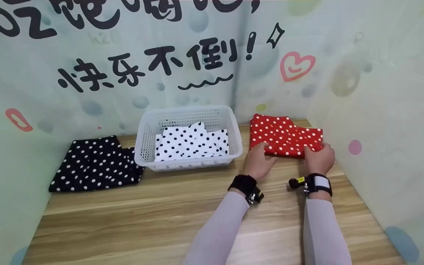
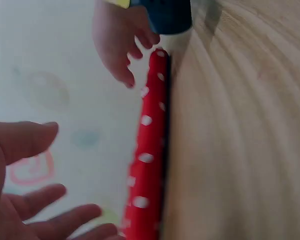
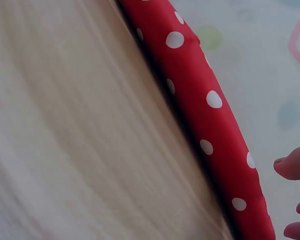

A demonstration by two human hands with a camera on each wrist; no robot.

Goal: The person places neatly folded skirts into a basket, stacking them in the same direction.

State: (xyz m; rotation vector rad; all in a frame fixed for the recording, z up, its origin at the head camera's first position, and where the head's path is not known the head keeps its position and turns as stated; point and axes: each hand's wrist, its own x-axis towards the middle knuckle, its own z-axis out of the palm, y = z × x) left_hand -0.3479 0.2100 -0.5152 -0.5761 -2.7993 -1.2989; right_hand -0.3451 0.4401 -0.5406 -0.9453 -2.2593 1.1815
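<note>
A folded red cloth with white dots lies on the wooden table at the right back. My left hand is at its near left corner, thumb and fingers spread and relaxed, as the left wrist view also shows. At the near right corner is my right hand, its thumb in front of the cloth's near edge in the head view. The right wrist view shows the right fingertips beside the cloth's rounded folded edge, with a gap between. Neither hand visibly grips the cloth.
A white perforated basket stands left of the red cloth, holding a folded white cloth with black dots. Farther left lies a folded black cloth with white dots, touching the basket's side. Printed wall sheets border the table.
</note>
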